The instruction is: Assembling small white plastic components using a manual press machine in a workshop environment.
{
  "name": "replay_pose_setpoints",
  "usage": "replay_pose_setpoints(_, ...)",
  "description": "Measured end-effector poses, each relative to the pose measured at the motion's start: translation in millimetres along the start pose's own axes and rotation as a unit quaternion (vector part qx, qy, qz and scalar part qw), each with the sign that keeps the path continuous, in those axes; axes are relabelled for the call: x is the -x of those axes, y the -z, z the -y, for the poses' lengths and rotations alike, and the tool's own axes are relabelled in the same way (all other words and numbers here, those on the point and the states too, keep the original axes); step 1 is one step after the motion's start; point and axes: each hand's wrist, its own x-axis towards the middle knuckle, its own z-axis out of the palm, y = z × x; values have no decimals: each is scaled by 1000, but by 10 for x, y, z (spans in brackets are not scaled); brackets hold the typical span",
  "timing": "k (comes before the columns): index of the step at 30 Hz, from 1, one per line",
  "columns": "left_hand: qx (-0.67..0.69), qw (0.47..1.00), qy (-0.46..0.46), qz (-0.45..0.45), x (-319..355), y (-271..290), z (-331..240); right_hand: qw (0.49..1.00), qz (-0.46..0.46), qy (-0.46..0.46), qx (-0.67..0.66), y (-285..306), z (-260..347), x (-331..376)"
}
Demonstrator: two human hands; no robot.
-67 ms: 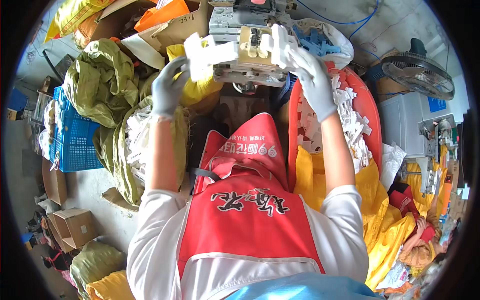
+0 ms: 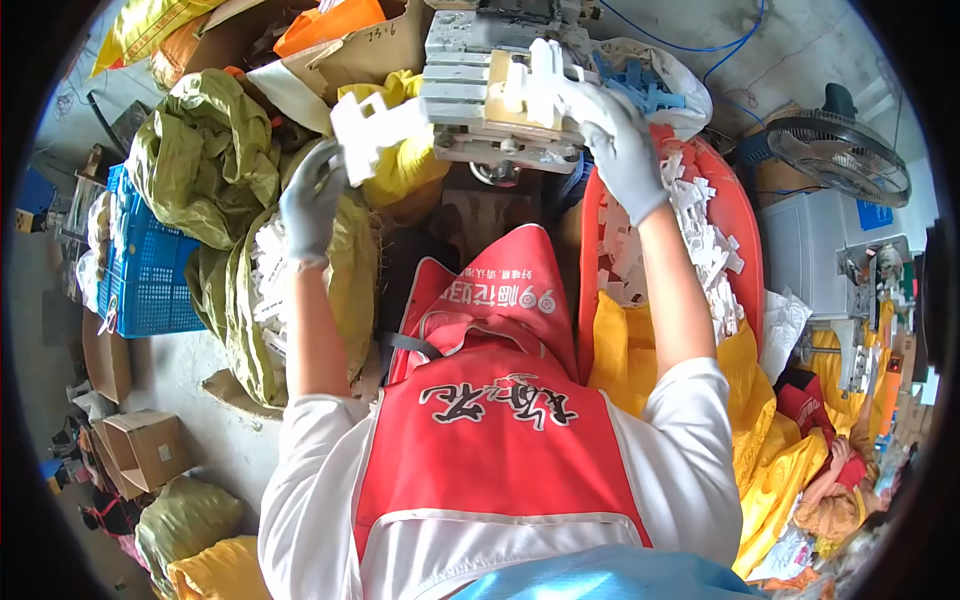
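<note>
My left hand, in a grey glove, is at the left of the machine with its fingers curled at the edge of a white notched plastic part. That part is tilted and overexposed, so its exact contact with the fingertips is hard to see. My right hand, also gloved in grey, grips a second white plastic part. This one stands upright over the tan block on the grey metal machine. The glove partly hides its lower end.
White parts fill a red tub on my right and an olive sack on my left. A yellow bag hangs beside the machine. Farther out are a blue crate, a cardboard box, blue parts in a white bag and a fan.
My left hand has moved left and slightly down, away from the machine, and its white part has shifted and tilted with it. My right hand has moved slightly left with its part.
</note>
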Motion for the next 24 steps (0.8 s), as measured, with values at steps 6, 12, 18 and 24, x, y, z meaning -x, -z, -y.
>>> replay_pose_setpoints(6,-98,982,138,-83,949,986,583,993,97,63,37,-112,-204,-181)
replay_pose_setpoints(12,-86,943,294,-130,1826,1496,868,984,138,110,7,-146,-153,-274)
replay_pose_setpoints(18,-141,915,361,-109,1980,1595,1016,967,241,64,58,17,-116,-289)
replay_pose_setpoints(24,-274,916,264,-130,2199,1904,1404,971,181,153,36,-399,1164,-195)
